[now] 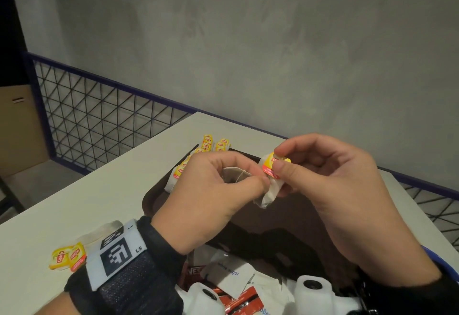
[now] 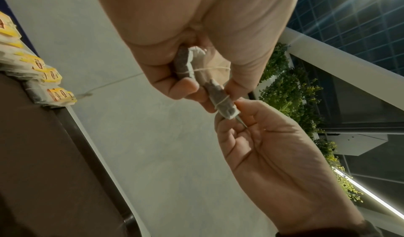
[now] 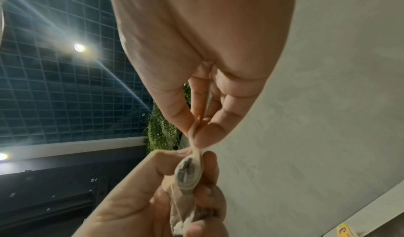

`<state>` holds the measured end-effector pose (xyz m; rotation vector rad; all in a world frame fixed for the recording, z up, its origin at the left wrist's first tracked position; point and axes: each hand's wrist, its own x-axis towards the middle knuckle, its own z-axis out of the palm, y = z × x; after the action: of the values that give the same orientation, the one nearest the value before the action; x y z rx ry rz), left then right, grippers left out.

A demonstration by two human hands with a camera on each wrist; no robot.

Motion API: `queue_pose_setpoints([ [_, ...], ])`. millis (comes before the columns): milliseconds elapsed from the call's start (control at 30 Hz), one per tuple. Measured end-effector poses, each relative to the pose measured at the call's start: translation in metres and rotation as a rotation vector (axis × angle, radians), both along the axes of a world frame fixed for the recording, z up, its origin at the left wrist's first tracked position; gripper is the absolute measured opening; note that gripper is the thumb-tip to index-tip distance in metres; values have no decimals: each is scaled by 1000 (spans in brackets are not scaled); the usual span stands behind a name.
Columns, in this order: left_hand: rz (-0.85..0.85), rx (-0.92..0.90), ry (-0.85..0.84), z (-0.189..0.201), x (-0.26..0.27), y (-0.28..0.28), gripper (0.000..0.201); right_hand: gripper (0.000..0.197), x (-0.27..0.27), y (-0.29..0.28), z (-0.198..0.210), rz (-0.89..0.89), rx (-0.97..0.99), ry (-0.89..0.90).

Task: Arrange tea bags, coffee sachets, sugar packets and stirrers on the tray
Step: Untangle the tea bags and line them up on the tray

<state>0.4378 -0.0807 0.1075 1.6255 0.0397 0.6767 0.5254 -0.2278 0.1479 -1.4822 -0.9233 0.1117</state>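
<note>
Both hands hold one tea bag above the dark brown tray. My left hand pinches the bag's crumpled paper body and its string. My right hand pinches the yellow and red tag between thumb and forefinger. The left wrist view shows the tea bag wound with string between the left hand and the right hand. In the right wrist view my right hand pinches paper above the tea bag. Several tea bags lie in rows at the tray's far left corner.
A loose tea bag lies on the white table by my left wrist. White sugar packets and red coffee sachets are piled at the near edge. A wire mesh fence and grey wall stand behind the table.
</note>
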Motion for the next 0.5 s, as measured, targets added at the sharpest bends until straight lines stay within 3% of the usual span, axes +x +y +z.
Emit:
queue_pose_setpoints([
  [167,-58,-8,-23,-2,0,1,5,13,2,-1,0,20,15,18],
  [233,-76,-16,-9,-2,-1,2,11,15,2,-2,1,30,21,43],
  [500,-20,-14,-30,-1,-1,2,5,20,5,-2,1,-15,6,23],
])
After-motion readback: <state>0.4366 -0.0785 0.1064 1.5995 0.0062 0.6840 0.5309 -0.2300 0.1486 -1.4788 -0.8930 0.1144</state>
